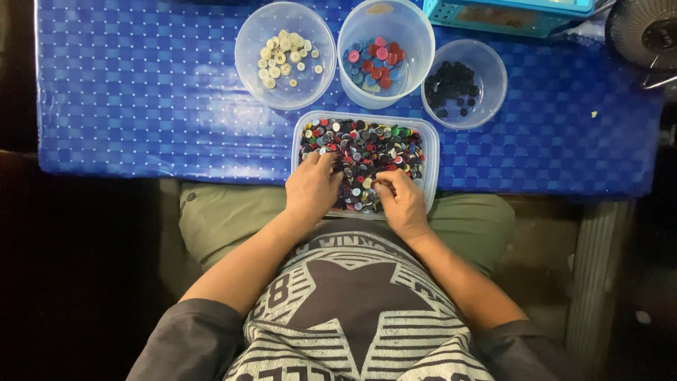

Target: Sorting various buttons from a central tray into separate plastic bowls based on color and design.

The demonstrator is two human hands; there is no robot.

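Note:
A clear rectangular tub [431, 144] full of mixed coloured buttons [367, 144] sits at the near edge of the blue checked table. My left hand [310, 187] rests palm down on the buttons at the tub's left side, fingers spread among them. My right hand [400, 199] is over the tub's near right part with fingertips pinched together on the buttons; what it pinches is too small to tell.
Behind the tub stand three clear round containers: one with cream buttons [285, 58], a taller one with red, pink and blue buttons [377, 63], one with black buttons [453, 88]. A teal basket [508, 15] and a small fan [645, 28] sit at the far right.

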